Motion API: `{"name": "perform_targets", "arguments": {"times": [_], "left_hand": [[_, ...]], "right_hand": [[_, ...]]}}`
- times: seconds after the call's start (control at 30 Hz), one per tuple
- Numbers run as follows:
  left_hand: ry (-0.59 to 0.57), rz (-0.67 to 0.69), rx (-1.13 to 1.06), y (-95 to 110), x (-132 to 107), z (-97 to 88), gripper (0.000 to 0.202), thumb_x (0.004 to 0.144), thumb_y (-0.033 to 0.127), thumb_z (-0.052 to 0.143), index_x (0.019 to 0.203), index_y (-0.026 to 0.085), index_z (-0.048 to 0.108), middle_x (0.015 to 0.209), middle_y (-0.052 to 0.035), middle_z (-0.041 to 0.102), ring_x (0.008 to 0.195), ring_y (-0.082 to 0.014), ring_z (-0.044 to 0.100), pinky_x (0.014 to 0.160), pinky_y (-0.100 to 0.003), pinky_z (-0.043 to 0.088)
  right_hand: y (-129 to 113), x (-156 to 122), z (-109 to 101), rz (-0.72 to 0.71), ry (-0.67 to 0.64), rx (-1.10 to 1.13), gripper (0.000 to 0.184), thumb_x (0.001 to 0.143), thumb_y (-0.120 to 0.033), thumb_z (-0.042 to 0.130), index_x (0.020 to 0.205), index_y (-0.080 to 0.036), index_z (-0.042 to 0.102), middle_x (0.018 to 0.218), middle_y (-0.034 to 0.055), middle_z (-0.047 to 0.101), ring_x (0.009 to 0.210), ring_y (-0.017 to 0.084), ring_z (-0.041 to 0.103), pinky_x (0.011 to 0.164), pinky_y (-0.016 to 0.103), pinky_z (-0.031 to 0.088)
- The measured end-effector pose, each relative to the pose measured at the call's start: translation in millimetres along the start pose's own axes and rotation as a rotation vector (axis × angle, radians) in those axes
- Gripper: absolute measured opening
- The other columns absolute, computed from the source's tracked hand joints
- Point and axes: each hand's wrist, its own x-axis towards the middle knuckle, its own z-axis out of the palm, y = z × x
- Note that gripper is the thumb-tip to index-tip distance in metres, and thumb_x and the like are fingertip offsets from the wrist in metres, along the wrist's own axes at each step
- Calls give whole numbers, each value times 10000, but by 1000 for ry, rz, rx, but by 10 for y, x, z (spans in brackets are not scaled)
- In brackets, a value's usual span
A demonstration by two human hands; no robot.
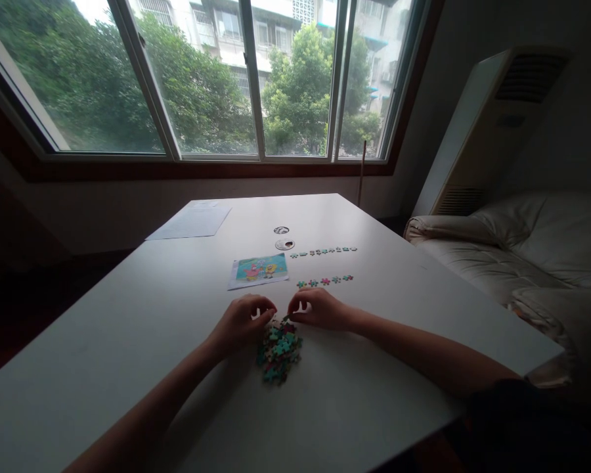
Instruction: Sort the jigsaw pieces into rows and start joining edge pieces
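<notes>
both hands sit at the far edge of the heap of puzzle pcs, which lies front-middle on the white surface. left hand & right hand face each other, fingertips nearly meeting. each grip is curled in tight, but can't tell if a pc is pinched, too small. the picture card lies just beyond, turned toward the person, prob so it reads at a glance. the near row & far row of pcs are lined up apart from the heap, prob to keep picked ones separate.
</notes>
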Motion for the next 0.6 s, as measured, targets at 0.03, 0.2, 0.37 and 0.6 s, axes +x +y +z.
{"name": "perform_targets", "arguments": {"times": [0.03,0.2,0.37,0.6], "left_hand": [[-7,24,-2,15,-8,2,190,729,271,499,748,178,664,639,-8,603,600,-136,500,567,-228,376],[12,95,-17,100,-50,7,151,736,268,529,751,183,653,635,-10,589,620,-138,505,568,-228,385],[72,104,-44,153,-56,32,143,743,271,543,706,168,636,623,-12,580,608,-132,498,563,-227,383],[135,-48,-272,136,-24,84,207,766,328,532,716,146,618,605,-4,566,565,-117,479,513,-216,368]], "right_hand": [[-6,-8,-2,26,25,31,123,730,-239,605,813,-151,629,736,17,593,641,87,514,600,197,415],[-56,-14,-5,171,108,179,141,723,-269,603,787,-146,624,687,3,606,594,73,506,538,179,385],[-91,-3,7,221,107,250,164,711,-292,610,765,-140,636,674,6,607,583,72,501,536,188,380],[-104,-11,19,287,155,366,306,686,-393,632,850,-135,636,679,16,601,574,77,498,538,204,397]]}}
